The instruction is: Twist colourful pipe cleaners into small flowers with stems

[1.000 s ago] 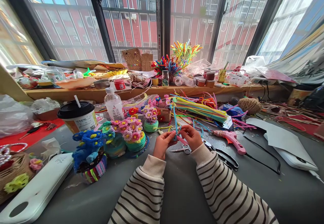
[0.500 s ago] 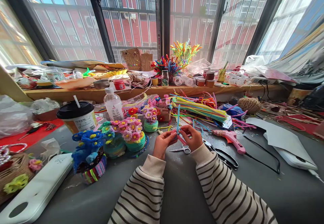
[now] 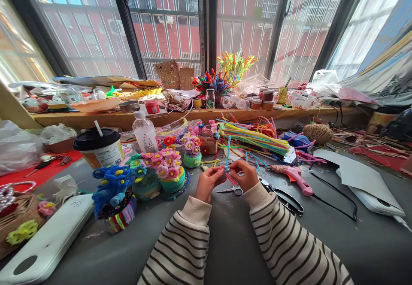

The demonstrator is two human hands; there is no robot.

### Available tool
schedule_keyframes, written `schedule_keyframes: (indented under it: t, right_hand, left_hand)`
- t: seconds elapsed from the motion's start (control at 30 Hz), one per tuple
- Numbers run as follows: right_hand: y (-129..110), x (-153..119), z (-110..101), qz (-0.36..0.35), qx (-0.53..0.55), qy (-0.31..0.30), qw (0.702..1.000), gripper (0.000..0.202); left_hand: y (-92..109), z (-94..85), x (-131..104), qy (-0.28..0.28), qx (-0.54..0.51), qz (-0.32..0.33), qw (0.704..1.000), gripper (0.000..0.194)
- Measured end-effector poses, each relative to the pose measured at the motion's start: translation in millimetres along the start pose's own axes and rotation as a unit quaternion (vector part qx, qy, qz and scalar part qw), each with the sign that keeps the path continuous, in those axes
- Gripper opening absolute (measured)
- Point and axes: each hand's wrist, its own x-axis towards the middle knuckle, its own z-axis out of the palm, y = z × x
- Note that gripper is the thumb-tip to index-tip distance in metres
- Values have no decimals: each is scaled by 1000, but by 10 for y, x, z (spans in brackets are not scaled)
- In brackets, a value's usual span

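Note:
Both my hands meet above the grey table, near the middle. My left hand (image 3: 208,183) pinches a small pink and blue pipe-cleaner piece (image 3: 226,169) between thumb and fingertips. My right hand (image 3: 246,175) has its fingers closed on the same piece from the right. A light blue pipe cleaner (image 3: 228,148) stands up from it, and pink ends point down between the hands. Small scissors (image 3: 237,190) lie under the hands. Fine detail of the piece is hidden by my fingertips.
Pipe-cleaner flower pots (image 3: 172,182) and a lidded cup (image 3: 98,147) stand on the left. Black-handled pliers (image 3: 288,201), a pink glue gun (image 3: 298,180) with its cable and a white device (image 3: 370,201) lie right. Behind is a pipe-cleaner bundle (image 3: 254,137).
The upright blue pipe cleaner leans slightly more to the right, and more blue shows at the piece between my fingertips. My hands have barely moved.

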Motion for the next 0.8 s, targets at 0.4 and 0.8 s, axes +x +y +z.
schedule_keyframes:
  t: [0.4,0.8]
  right_hand:
    - [-25,34,-35,-106,-63,-6,992,12]
    - [-2,34,-43,-144,-69,-20,987,16]
  left_hand:
    - [17,11,-8,6,15,-5,1000,19]
    - [18,-2,-3,9,19,-7,1000,21]
